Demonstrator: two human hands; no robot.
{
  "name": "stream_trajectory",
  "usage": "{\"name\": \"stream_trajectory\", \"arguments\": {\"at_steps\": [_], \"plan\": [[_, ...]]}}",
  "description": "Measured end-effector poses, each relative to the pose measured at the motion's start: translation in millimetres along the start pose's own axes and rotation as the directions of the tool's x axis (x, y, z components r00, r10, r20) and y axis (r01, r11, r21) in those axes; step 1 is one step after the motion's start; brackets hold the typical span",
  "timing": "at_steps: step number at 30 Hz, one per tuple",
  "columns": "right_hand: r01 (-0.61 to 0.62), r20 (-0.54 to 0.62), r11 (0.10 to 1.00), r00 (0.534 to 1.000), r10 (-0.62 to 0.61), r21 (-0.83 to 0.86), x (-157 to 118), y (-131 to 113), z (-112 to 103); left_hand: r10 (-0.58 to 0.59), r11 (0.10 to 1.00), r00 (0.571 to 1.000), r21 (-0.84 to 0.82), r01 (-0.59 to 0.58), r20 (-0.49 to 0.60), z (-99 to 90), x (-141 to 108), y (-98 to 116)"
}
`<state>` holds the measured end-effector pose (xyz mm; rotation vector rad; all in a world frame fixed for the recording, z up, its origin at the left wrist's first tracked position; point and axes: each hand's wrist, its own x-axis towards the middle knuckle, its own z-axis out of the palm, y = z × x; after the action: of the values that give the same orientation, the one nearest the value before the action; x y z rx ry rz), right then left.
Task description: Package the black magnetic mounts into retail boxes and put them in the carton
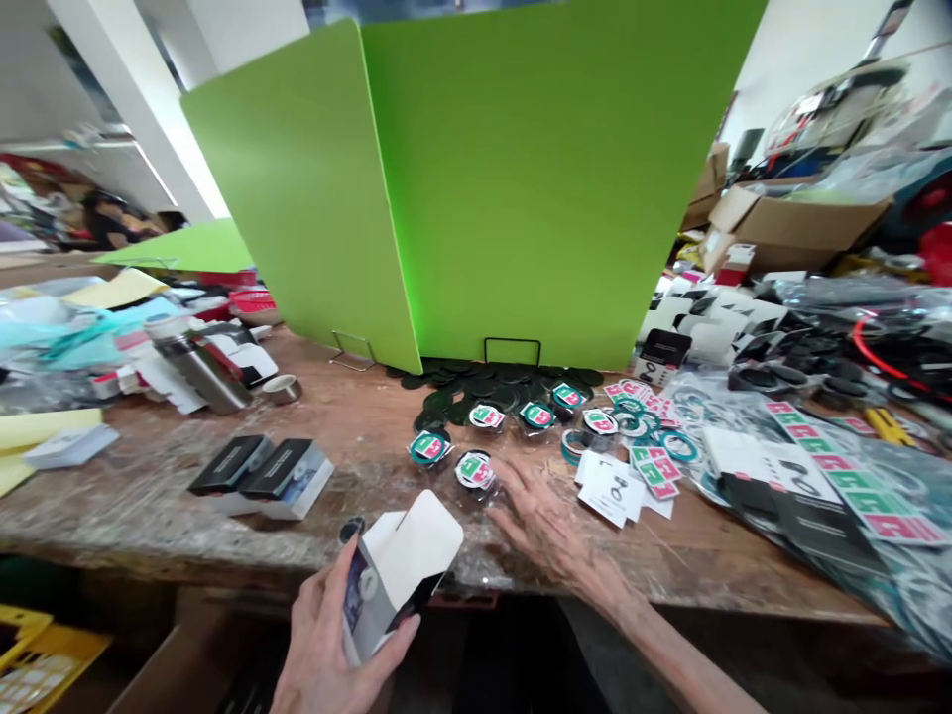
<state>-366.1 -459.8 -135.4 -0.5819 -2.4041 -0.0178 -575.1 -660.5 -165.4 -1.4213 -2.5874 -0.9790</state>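
Observation:
My left hand [338, 630] grips a small grey-and-black cardboard box [391, 585], tilted, with its white flaps standing open at the table's front edge. My right hand [542, 526] reaches over the table with its fingers stretched out. Its fingertips are right beside a plastic-wrapped round pack [474, 471] with a green-and-red sticker on top; whether they touch it I cannot tell. More such packs lie behind it, among them a teal-rimmed one [429, 448] and another [536, 416]. A small dark round piece [352, 529] lies just beyond my left hand.
Two closed boxes [287, 476] stand at left, near a steel flask [200, 372] and a small cup [283, 389]. Black discs [453, 382] spread before a green partition [513, 198]. Right of my hand lie white cards [610, 486], sticker sheets [654, 471] and teal rings [676, 446].

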Motion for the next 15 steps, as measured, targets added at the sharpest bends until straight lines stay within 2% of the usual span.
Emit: {"name": "stream_trajectory", "arguments": {"at_steps": [5, 8, 10, 15], "plan": [[-0.080, 0.124, 0.997, 0.989, 0.081, -0.014, 27.0, -8.0, 52.0, 0.022, 0.999, 0.998, 0.026, -0.023, 0.067, -4.3, -2.7, -8.1], [-0.091, 0.177, 0.995, 0.980, 0.095, -0.031, 26.4, -2.8, 58.7, 0.036, 0.999, 0.995, -0.012, -0.035, 0.096, -14.1, 0.6, -1.5], [-0.074, 0.207, 0.997, 0.976, 0.074, -0.009, 20.3, 1.8, 43.8, 0.032, 0.999, 0.990, -0.047, -0.026, 0.138, -21.0, 3.6, 5.8], [-0.027, 0.187, 0.993, 0.982, 0.006, 0.112, -1.2, 3.7, -28.0, 0.101, 0.990, 0.957, -0.127, -0.068, 0.273, -29.2, 15.5, 27.1]]}}
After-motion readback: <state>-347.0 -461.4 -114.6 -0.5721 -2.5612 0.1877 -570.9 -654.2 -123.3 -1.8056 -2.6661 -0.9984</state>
